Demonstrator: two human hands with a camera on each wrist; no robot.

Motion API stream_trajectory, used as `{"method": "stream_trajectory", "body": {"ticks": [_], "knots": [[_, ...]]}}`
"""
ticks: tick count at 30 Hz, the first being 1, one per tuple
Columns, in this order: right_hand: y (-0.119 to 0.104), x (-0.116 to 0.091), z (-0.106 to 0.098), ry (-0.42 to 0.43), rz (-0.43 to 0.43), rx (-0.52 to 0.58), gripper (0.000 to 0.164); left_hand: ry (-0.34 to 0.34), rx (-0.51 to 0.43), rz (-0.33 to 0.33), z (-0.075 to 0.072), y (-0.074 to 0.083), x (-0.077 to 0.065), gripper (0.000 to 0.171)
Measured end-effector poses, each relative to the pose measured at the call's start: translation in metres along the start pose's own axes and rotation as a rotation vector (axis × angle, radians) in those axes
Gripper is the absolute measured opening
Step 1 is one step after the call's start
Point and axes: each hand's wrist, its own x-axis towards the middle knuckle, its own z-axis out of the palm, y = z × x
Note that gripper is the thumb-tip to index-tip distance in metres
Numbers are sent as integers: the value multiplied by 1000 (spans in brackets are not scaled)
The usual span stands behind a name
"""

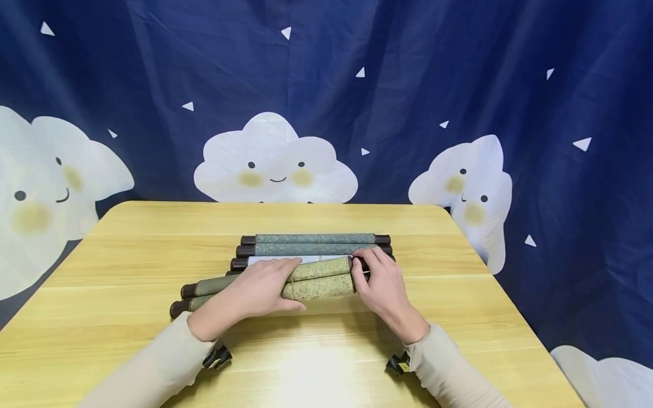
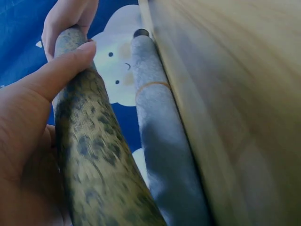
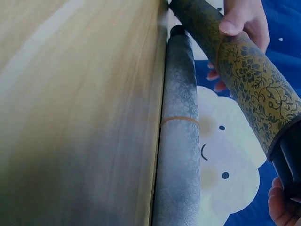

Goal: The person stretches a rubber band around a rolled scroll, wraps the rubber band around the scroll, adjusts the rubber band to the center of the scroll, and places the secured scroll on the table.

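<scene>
Two yellow-green patterned hanging scrolls lie slanted side by side at the front of a row, a thin tie around them. My left hand grips them near the middle, its thumb along the near side in the left wrist view. My right hand holds their dark end knobs at the right. In the right wrist view the scrolls are raised above the table. Their left ends reach past my left hand, with dark knobs; my hand hides the part between.
Behind lie a white scroll and two blue-green scrolls, parallel on the wooden table. A grey-blue scroll with an orange band shows in both wrist views. A dark blue cloud-print curtain hangs beyond the table.
</scene>
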Motion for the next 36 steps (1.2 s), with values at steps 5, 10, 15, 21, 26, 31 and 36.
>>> {"method": "stream_trajectory", "body": {"ticks": [5,10,15,21,26,31,36], "knots": [[3,2,-2,5,-2,0,23,18,-1,-14,1,-6,-6,96],[3,2,-3,2,3,-1,24,8,-14,-34,0,-10,-11,95],[3,3,-3,12,-3,2,23,14,-71,-24,0,-6,-6,107],[1,5,-3,13,-15,3,21,15,-56,6,1,-3,-2,100],[3,6,-4,5,-7,7,22,19,-38,8,0,-11,-7,98],[4,6,-5,-2,4,9,22,9,-33,-17,-2,-16,-16,95],[4,4,-6,-10,21,9,22,-24,-49,-47,-4,-17,-22,93]]}}
